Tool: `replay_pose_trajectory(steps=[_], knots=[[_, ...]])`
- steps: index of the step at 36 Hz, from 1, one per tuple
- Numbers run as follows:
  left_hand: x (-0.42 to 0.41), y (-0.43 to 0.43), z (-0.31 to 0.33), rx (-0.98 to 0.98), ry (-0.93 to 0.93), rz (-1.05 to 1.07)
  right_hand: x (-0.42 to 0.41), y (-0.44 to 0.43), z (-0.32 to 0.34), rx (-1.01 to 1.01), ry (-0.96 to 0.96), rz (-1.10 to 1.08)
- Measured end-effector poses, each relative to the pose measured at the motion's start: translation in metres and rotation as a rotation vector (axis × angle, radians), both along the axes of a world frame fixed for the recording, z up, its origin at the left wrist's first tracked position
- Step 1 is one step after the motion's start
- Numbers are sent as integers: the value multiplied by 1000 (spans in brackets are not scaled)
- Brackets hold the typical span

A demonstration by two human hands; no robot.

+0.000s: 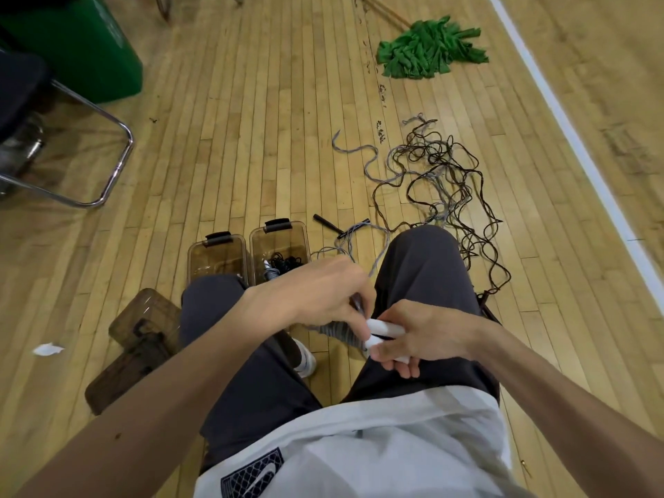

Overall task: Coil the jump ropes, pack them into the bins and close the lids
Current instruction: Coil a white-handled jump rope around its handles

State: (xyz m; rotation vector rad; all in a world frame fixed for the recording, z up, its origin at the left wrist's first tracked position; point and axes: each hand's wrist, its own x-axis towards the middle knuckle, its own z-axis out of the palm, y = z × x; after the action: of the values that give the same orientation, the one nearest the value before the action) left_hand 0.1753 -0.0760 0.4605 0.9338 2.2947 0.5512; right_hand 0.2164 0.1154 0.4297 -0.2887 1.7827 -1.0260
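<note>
Wooden floor [251,138] strewn with tangled jump ropes [442,181] by right knee. Two open bins [257,246] ahead, one containing coiled black rope [285,262]. Right hand [420,336] curled round white handles [384,330]; left hand [316,292] pinching grey rope [336,332].

The open bins [287,239] can be entered from above at their far ends. Their near ends lie under the person's knees [215,300] and the left hand [316,292], which pinches a grey rope [334,330], while the right hand [424,332] grips white handles [386,330] just nearer. Right of the bins, loose ropes [442,181] and black handles [327,222] litter the floor; left of them lie two lids [143,318], with a chair frame [115,167] farther left. Beyond the bins, bare floorboards [269,120] run to a green mop head [431,48].
</note>
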Motion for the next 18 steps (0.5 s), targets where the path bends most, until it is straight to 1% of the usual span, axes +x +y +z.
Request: replay_pose_trajectory(steps=[3,7,15,18], knots=[[-4,3,0,62,-107,36,1,2,3,-64,-67,52],[-7,1,-8,133,-341,97,5,4,6,-158,-154,93],[3,-8,-33,487,-812,228,10,6,4,-356,-208,39],[5,-13,-47,585,-822,317,11,5,1,-469,-245,-63]])
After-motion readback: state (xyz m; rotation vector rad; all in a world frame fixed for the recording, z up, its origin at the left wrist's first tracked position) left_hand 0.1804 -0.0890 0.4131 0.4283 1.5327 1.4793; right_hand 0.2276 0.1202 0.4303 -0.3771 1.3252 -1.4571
